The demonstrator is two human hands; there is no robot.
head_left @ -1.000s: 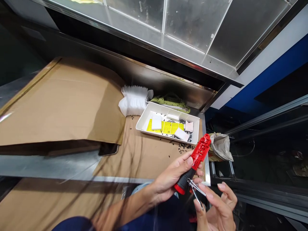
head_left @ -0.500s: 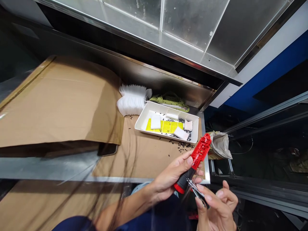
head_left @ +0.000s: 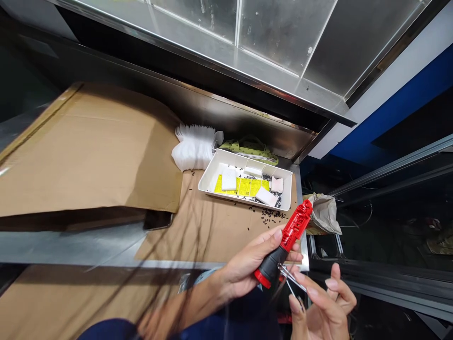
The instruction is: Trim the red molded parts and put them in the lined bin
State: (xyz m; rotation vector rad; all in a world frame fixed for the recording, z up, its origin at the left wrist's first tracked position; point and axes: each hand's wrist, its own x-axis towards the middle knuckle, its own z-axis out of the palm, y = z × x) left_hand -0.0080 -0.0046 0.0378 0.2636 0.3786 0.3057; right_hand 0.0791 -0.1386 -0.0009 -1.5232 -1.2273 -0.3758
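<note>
Gripping: my left hand closed firmly round a red-and-black tool handle
Pinching: my right hand narrow on a thin metal piece (its ends hard to make out)

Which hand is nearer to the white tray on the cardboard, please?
The left hand, gripping the red tool handle, is nearer, below the white tray in view; the right hand is farther off, lower and to the tray's right.

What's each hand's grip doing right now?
Left hand: closed, holding a red-and-black tool.
Right hand: pinching a thin metal piece, exact type unclear.
</note>
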